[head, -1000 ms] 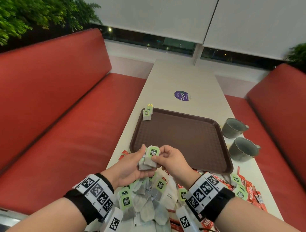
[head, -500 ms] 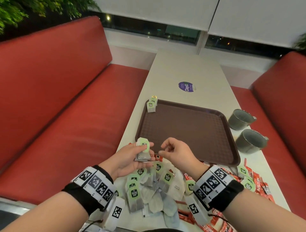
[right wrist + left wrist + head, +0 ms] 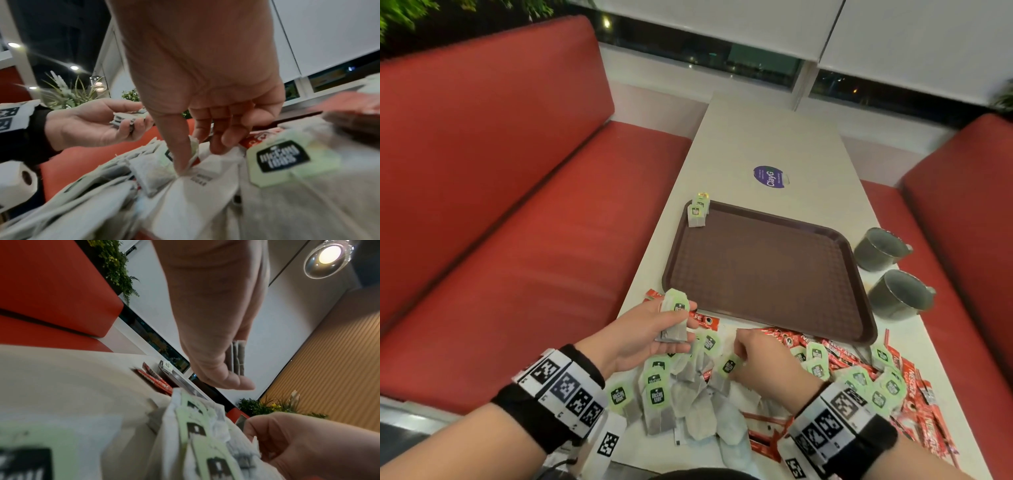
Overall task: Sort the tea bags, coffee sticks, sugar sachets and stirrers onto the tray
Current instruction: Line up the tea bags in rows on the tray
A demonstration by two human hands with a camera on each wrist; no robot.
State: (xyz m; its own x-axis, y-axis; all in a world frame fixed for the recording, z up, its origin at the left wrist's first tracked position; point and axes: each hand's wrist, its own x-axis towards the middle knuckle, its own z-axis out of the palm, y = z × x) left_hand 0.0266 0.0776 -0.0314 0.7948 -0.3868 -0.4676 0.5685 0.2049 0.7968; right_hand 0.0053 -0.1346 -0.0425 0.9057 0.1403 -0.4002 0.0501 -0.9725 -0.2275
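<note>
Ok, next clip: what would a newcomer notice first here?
Probably the heap of green-tagged tea bags and red coffee sticks at the near end of the pale table, with the right hand reaching into it. Next, the left hand holding a small stack of tea bags above the heap. Beyond lies the brown plastic tray, nearly bare, with a few tea bags at its far left corner.

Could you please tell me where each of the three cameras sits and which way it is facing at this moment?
Head: worn on the head, looks forward and down at the tray and table; both forearms show.
Left wrist: looks along the left hand, low over the table, at its held tea bags.
Right wrist: looks along the right hand into the tea bag pile.
Shared: both wrist views show the other hand too.
</note>
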